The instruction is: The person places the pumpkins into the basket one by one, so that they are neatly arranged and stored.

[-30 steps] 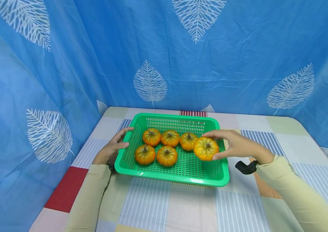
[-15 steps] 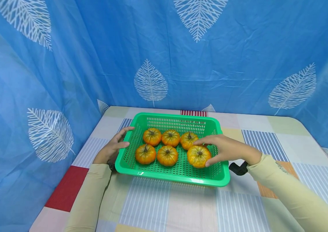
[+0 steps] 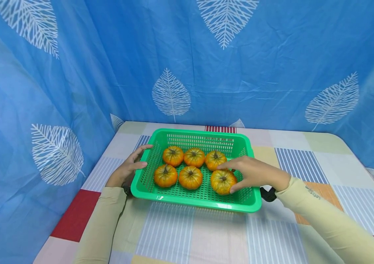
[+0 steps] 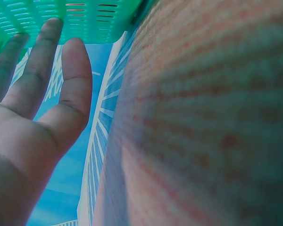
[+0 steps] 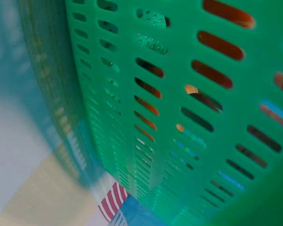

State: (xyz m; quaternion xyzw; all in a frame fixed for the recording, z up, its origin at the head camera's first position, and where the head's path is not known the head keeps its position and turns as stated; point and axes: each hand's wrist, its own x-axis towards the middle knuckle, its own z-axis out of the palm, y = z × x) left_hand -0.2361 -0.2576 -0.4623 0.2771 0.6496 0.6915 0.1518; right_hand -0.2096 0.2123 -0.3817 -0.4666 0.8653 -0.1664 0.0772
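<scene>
A green slotted plastic basket (image 3: 196, 206) sits on the table with small orange pumpkins in it, in two rows. My right hand (image 3: 251, 171) reaches over the basket's right side and holds a yellow-orange pumpkin (image 3: 223, 182) between thumb and fingers, low in the front row. Left of it lies another front-row pumpkin (image 3: 190, 177), and behind it a back-row pumpkin (image 3: 215, 160). At the basket's left side, my left hand (image 3: 129, 167) is spread, fingertips at the rim. In the left wrist view, its loosely extended fingers (image 4: 49, 56) lie against the slotted wall. The right wrist view shows mostly basket wall (image 5: 174, 94).
More pumpkins fill the left of the basket, such as one at the front left (image 3: 165, 175). A checked patchwork cloth (image 3: 220, 238) covers the table. Blue curtains (image 3: 239, 80) with white leaf prints hang behind and at the sides.
My right hand has moved the pumpkin left, towards me and down, from the basket's right side to the end of the front row. My left hand has stayed in place.
</scene>
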